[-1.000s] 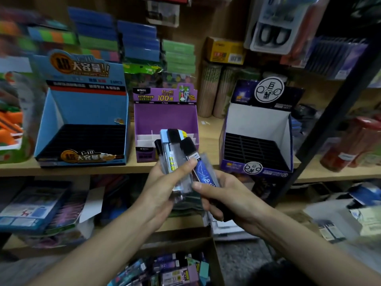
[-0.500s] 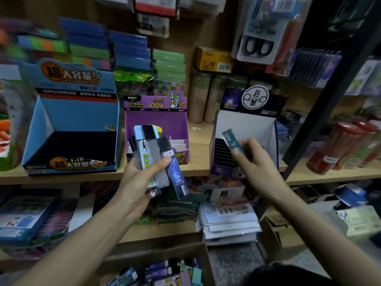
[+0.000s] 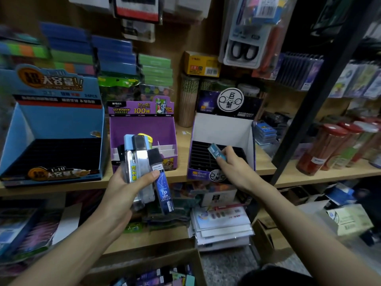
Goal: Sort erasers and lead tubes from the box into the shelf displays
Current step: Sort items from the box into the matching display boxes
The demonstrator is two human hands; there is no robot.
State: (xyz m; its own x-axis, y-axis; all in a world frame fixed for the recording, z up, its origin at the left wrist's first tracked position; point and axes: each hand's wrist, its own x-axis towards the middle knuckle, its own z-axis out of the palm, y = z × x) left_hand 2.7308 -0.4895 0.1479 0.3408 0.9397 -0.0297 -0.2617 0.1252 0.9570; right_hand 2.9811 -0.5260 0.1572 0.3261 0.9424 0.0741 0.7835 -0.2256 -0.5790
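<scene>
Right hand point(image 3: 233, 168) pinches a small blue lead tube point(image 3: 214, 152) by its lower end. The tube is tilted, top leaning toward 10 o'clock, and sits right over the black slot grid point(image 3: 200, 155) of the white display point(image 3: 222, 129). It's not in a slot yet.

Left hand point(image 3: 123, 186) grips a fan of tubes point(image 3: 140, 162): clear ones w/ black and pale-blue caps, plus a dark blue tube point(image 3: 162, 188) poking down at 5 o'clock under the thumb. The purple display point(image 3: 142, 129) is at 12 o'clock behind that bundle and the blue display point(image 3: 61, 124) is out at 9 o'clock, both on the shelf point(image 3: 309, 178). The supply box point(image 3: 156, 259) sits low at 6 o'clock w/ more stock inside.

To do this well, prob.: stand the tube upright first, line its end up w/ one slot, lower it straight, and let go only once it seats. The grid is dark and the slots look narrow, so it's easy to catch a divider and jam at an angle. Which slots are filled can't be told; too dark. The left thumb needs a firm press, since that dark blue tube hangs low and looks likeliest to slip.
</scene>
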